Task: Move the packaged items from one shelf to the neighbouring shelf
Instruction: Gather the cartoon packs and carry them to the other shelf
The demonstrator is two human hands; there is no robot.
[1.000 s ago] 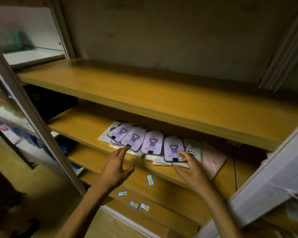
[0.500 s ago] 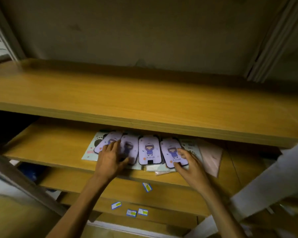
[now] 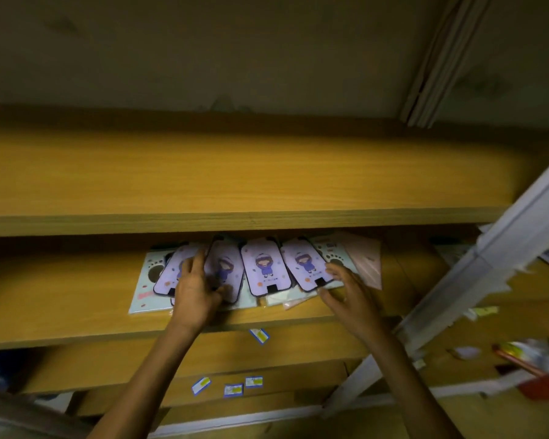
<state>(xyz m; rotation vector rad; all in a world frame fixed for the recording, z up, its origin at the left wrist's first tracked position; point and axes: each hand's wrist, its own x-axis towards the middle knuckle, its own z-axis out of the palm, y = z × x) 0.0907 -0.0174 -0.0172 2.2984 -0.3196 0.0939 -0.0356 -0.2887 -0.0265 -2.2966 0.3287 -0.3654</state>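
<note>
Head view: wooden shelving seen from in front and above.
Packaged items: 4 lilac phone cases point(image 3: 267, 269) with a cartoon figure (fanned side by side over pale packets) lie on the middle shelf point(image 3: 61, 312), at 12 o'clock from both hands.
Left hand point(image 3: 195, 291): lies on the 2 left-most cases, fingers extended across them, thumb curled at the second case's lower edge.
Right hand point(image 3: 349, 296): fingers spread and relaxed, tips touching the right-most case's lower corner.
Upper shelf point(image 3: 235, 175): directly above, at 12 o'clock.
Small blue-edged labels point(image 3: 233, 389): on the lower board, at 6 o'clock from the cases.
</note>
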